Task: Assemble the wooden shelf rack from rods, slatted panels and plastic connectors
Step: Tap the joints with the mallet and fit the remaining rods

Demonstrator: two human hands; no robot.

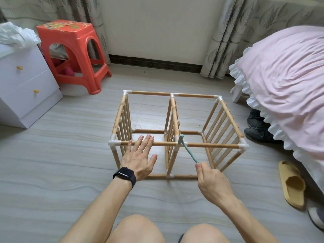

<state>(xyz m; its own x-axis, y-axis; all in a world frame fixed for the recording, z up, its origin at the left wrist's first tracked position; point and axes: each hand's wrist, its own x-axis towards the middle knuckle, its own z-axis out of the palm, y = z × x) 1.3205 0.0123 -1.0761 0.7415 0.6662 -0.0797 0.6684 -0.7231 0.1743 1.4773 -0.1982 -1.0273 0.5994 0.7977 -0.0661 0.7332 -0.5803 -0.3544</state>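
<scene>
In the head view the shelf rack [173, 109] stands on the floor [70, 146] at mid-frame, its front top rod [163, 143] running left to right. The left hand [140, 155] lies flat on that rod, fingers straight, gripping nothing; the right hand [210, 181], lower right of centre, pinches the handle end of a green mallet [189, 152] whose head meets the middle connector [185, 144], up-left of that hand.

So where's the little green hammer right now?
Head view, right of centre: the green hammer is held by the right hand, its head at the middle connector on the near top rod.
</scene>
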